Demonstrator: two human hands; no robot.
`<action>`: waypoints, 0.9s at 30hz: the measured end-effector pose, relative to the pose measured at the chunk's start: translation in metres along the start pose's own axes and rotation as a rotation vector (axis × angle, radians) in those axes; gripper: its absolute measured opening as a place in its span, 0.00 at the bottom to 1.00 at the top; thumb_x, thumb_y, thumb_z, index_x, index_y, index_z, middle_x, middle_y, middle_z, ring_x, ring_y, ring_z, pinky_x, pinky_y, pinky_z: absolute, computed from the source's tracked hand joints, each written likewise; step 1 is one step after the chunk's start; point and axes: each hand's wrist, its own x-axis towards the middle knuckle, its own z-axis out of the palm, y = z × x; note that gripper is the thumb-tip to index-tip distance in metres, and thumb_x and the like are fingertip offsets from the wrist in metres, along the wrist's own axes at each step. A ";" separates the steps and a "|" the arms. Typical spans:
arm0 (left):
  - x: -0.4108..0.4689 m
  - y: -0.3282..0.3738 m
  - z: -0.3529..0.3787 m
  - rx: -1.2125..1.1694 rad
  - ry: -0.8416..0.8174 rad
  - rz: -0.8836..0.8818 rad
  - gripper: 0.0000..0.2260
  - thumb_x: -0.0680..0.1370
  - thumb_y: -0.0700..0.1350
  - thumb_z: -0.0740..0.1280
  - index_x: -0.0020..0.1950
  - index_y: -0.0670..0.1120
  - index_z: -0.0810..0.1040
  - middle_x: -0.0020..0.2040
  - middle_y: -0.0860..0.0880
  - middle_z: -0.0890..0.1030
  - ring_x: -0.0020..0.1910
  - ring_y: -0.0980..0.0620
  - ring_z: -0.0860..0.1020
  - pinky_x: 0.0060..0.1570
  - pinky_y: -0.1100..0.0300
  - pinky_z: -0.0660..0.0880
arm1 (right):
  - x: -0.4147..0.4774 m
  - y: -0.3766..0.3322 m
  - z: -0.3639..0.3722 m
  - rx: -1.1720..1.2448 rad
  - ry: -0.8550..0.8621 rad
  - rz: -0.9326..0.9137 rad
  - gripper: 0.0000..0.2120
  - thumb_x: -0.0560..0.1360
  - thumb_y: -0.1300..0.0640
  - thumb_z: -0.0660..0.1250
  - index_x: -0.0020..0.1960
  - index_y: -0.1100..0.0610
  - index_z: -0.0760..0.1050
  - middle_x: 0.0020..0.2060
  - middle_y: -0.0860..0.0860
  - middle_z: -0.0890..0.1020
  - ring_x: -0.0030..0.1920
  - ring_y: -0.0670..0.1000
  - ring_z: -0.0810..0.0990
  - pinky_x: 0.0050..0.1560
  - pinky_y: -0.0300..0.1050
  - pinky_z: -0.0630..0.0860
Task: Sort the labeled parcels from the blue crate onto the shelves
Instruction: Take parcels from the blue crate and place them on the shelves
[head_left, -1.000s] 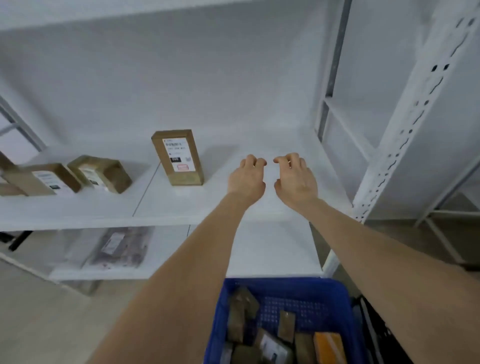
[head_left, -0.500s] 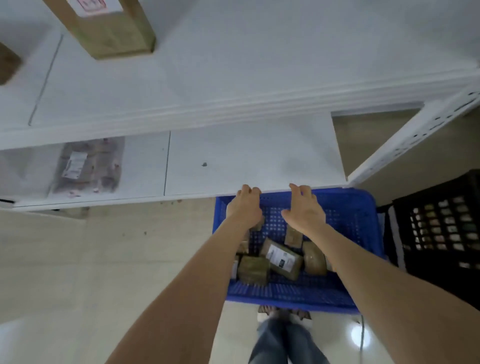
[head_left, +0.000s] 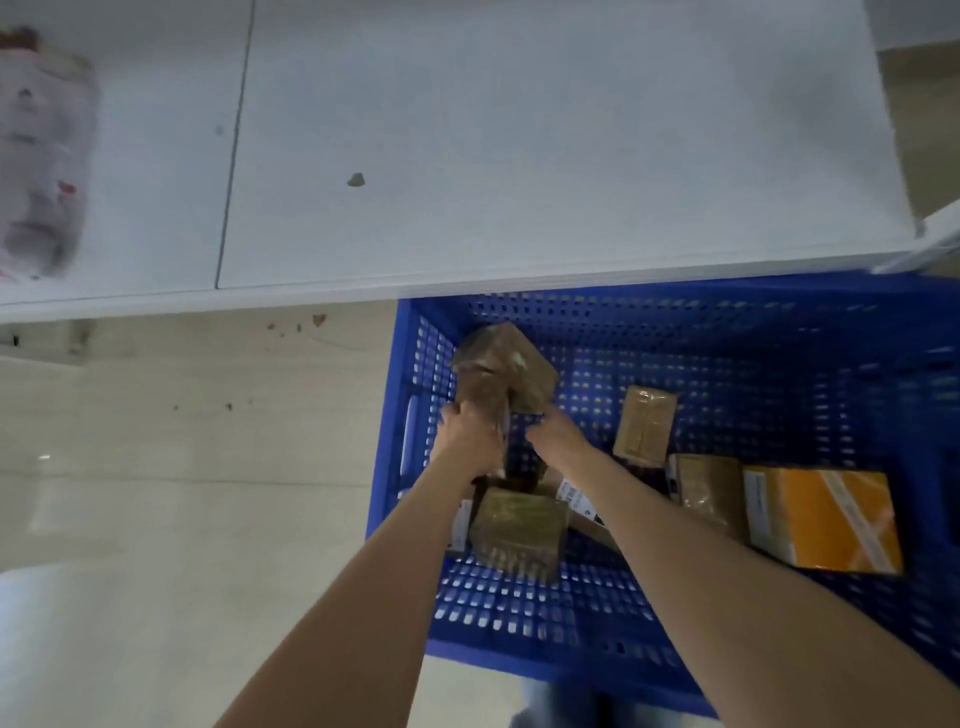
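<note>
A blue crate (head_left: 727, 332) stands on the floor below the white lower shelf (head_left: 519, 156). Both my hands reach into its left half. My left hand (head_left: 467, 436) and my right hand (head_left: 553, 434) grip a brown cardboard parcel (head_left: 506, 371) from either side, holding it tilted above the crate floor. Under my wrists lie another brown parcel (head_left: 519, 530) and a labeled one (head_left: 576, 499). Further right sit two small brown parcels (head_left: 644, 431) (head_left: 706, 488) and an orange parcel (head_left: 826, 519).
A blurred parcel in clear plastic (head_left: 41, 156) lies at the shelf's left end. A small dark speck (head_left: 356, 180) marks the shelf. Pale tiled floor (head_left: 182, 467) spreads left of the crate. The shelf's front edge overhangs the crate's far rim.
My head has tilted further down and closer to the crate. Both hands dropped from the crate's far rim into it and took hold of a brown parcel.
</note>
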 end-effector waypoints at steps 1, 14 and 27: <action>0.011 -0.005 0.008 -0.012 -0.002 -0.030 0.25 0.78 0.40 0.61 0.74 0.40 0.57 0.71 0.37 0.61 0.68 0.38 0.65 0.65 0.48 0.66 | 0.014 0.004 0.006 0.043 -0.002 0.018 0.20 0.81 0.61 0.57 0.73 0.58 0.61 0.45 0.54 0.74 0.38 0.51 0.74 0.37 0.45 0.70; 0.011 0.015 0.003 -0.761 -0.057 -0.228 0.21 0.78 0.57 0.60 0.63 0.44 0.71 0.55 0.41 0.79 0.54 0.39 0.78 0.57 0.45 0.76 | -0.015 0.004 -0.024 0.797 -0.187 0.166 0.25 0.72 0.40 0.69 0.62 0.54 0.71 0.53 0.54 0.78 0.53 0.58 0.77 0.47 0.57 0.77; -0.195 0.089 -0.193 -0.767 0.044 0.029 0.41 0.60 0.64 0.76 0.64 0.41 0.72 0.58 0.44 0.80 0.55 0.45 0.80 0.56 0.48 0.78 | -0.278 -0.116 -0.092 0.749 0.054 -0.046 0.05 0.72 0.61 0.72 0.46 0.57 0.77 0.42 0.54 0.81 0.42 0.53 0.79 0.37 0.49 0.78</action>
